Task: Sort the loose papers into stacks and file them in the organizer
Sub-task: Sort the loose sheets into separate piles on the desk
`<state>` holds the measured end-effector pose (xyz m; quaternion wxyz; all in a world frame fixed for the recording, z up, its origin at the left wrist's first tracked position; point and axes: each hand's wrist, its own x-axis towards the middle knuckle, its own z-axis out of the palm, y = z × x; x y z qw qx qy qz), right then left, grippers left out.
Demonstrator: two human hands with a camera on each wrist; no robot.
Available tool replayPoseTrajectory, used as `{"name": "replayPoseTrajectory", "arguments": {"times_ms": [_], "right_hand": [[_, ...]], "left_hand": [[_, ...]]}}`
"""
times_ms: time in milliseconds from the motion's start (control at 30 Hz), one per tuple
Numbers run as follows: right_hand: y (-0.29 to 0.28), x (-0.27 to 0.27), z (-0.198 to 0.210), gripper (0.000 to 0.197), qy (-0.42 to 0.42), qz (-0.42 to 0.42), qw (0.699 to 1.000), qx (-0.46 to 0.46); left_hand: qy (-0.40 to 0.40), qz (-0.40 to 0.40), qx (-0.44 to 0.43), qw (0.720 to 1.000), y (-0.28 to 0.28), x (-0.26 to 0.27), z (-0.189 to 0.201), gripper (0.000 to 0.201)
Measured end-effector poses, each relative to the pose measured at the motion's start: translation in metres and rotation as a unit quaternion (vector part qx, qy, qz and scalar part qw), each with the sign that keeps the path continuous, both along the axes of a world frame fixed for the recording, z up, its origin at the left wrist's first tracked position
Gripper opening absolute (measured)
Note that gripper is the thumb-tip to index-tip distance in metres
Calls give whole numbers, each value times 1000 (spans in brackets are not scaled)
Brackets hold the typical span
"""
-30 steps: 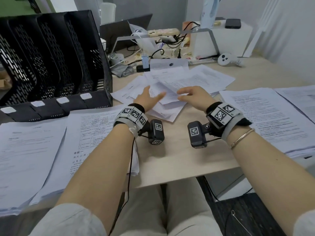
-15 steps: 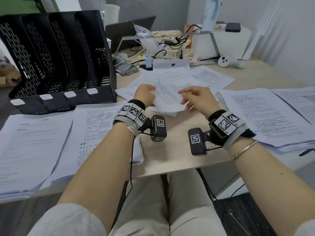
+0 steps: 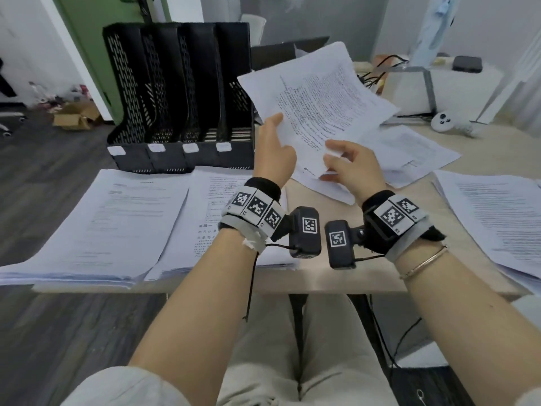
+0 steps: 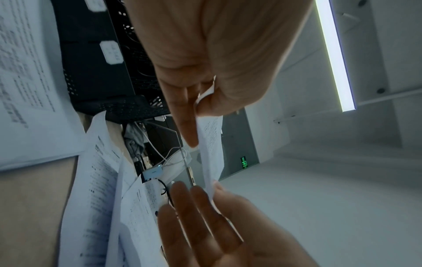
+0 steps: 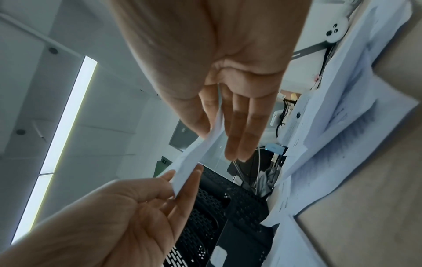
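A printed sheet (image 3: 316, 104) is raised and tilted above the desk, held by both hands at its lower edge. My left hand (image 3: 278, 127) pinches its left edge, thumb on the printed face; the left wrist view shows that left hand (image 4: 198, 117) with thumb and forefinger closed on the sheet (image 4: 211, 144). My right hand (image 3: 330, 159) pinches the bottom corner; in the right wrist view this right hand (image 5: 217, 137) has the sheet (image 5: 194, 159) between thumb and straight fingers. The black four-slot organizer (image 3: 181, 92) stands at the back left. Loose papers (image 3: 409, 153) lie beneath the sheet.
Two paper stacks (image 3: 93, 224) (image 3: 210, 212) lie in front of the organizer, overhanging the desk's near edge. Another stack (image 3: 491, 218) lies at the right. A laptop, cables and a white box (image 3: 445, 89) crowd the back. Bare desk (image 3: 322, 276) shows under my wrists.
Both hands have lifted one sheet off the loose pile and raised it, tilted, in front of the organizer. The head view has tipped up and shifted right.
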<state>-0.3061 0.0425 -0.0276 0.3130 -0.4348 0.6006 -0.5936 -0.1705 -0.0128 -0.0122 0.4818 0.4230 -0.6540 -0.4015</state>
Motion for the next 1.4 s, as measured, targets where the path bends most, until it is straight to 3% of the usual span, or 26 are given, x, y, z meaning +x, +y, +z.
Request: {"name": "replayPoseTrajectory", "arguments": {"times_ms": [167,233,333,533,700,833,967,1100,1400], "right_hand": [[-16,16,-2,45,50,-32,998,-5],[-22,22,-1,52,62,-36,997,-4],[-28,37,5,50,19,-20,1000,-3],[-48,56,11,40,70,6,998,1],[-62,71,15,36,64,32,997,4],[-68,81,17,38,70,74,995,-1],[-73,91,17,34,80,82,993,-3],[-78,93,11,27,93,67,993,-1],[-78,79,5,31,92,88,991,32]], "left_hand": [[26,-7,19,999,7,29,-3,55],[71,8,55,996,5,44,-4,58],[137,48,101,984,-4,73,-2,61],[162,102,128,973,-15,128,-7,48],[79,113,101,985,-15,159,-14,42],[-1,92,94,991,-10,172,-14,51],[-19,78,98,992,-6,179,-17,62],[-11,99,95,990,-3,186,-21,64],[90,260,110,955,-15,209,-21,57]]}}
